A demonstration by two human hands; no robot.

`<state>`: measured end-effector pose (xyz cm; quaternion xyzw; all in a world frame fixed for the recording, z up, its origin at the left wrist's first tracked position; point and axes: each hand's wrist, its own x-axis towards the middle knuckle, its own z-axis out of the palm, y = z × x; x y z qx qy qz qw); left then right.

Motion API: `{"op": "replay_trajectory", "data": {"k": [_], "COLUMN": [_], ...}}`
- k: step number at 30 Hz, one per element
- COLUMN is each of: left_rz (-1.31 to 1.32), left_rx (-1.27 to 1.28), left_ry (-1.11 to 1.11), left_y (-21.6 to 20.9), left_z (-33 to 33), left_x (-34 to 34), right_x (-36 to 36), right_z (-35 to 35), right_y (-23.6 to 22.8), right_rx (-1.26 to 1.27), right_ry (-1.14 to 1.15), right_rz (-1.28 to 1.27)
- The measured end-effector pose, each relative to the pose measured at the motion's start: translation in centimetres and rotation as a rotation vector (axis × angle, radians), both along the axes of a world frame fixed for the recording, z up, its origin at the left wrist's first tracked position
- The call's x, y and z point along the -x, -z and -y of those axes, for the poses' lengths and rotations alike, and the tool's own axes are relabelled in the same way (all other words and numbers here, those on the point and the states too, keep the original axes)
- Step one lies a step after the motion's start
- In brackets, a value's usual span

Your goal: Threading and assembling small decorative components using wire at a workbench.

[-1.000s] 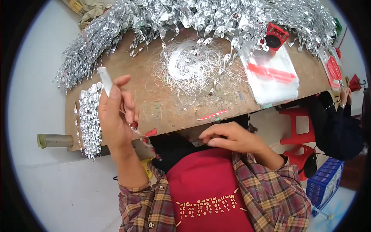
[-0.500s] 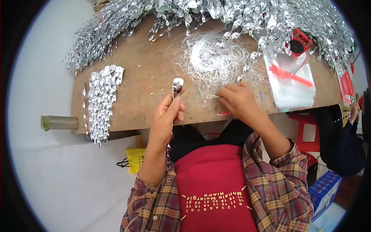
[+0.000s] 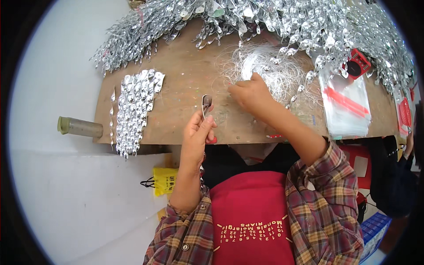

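Observation:
My left hand [image 3: 197, 134] is closed round a twisted silver foil strip [image 3: 206, 101]. The strip's broad rounded end stands up above the thumb, and more of its dark, shiny twists hang down along my left wrist. Further right and farther over the table, my right hand [image 3: 252, 96] is closed at the front edge of a loose tangle of thin white thread [image 3: 282, 81]. Its fingertips are pinched together; whether a thread is between them is too fine to make out. A small red thing [image 3: 213, 140] shows under my left fingers.
Twisted silver strips [image 3: 134, 110] lie in a flat bundle at the left. A big heap of silver strips [image 3: 282, 22] lines the back. At the right are clear plastic bags [image 3: 346, 106] and a red radio [image 3: 357, 64]. A capped tube [image 3: 79, 127] juts past the left edge.
My right hand has moved left and farther over the table, to the thread tangle. The strip's end in my left hand has turned, now showing a darker face. The view has shifted slightly.

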<state>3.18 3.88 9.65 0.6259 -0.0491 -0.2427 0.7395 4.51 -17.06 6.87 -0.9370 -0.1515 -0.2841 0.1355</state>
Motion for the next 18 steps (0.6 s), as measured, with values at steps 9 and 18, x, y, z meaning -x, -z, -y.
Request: {"op": "replay_trajectory", "data": {"k": [9, 18], "left_rz": [-0.021, -0.041], "left_rx": [0.069, 0.085], "left_ry": [0.022, 0.101], "left_y": [0.1, -0.7], "left_z": [0.0, 1.0], "left_x": [0.1, 0.5], "right_x": [-2.3, 4.9], "right_z": [-1.1, -0.3], "right_y": [1.1, -3.1], "right_rx": [0.377, -1.207], "right_ry": [-0.062, -0.013], "right_rz": [0.084, -0.690]}}
